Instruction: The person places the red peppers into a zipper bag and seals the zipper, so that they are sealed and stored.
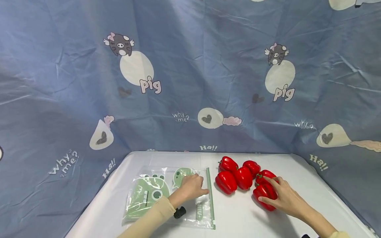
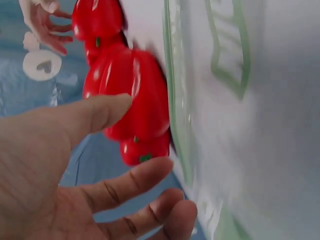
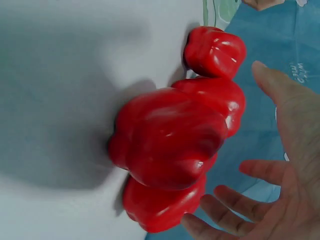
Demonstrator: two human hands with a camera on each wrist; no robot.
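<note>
On the left of the white table lies a clear zip bag [image 1: 146, 198] with green cartoon prints and a green zip strip [image 1: 210, 198] along its right edge. My left hand [image 1: 190, 187] is over the bag near that strip; the left wrist view shows its fingers loosely bent, with nothing between them. At the right, my right hand [image 1: 284, 196] reaches over the nearest red bell pepper [image 1: 263, 197], thumb on its near side. In the right wrist view the fingers are spread beside the big front pepper [image 3: 172, 142], with a gap between thumb and fingertips.
Several more glossy red bell peppers [image 1: 226, 182] with green stems sit in a cluster between the bag and my right hand. A blue printed cloth [image 1: 184, 82] hangs behind and at both sides of the white table [image 1: 238, 218].
</note>
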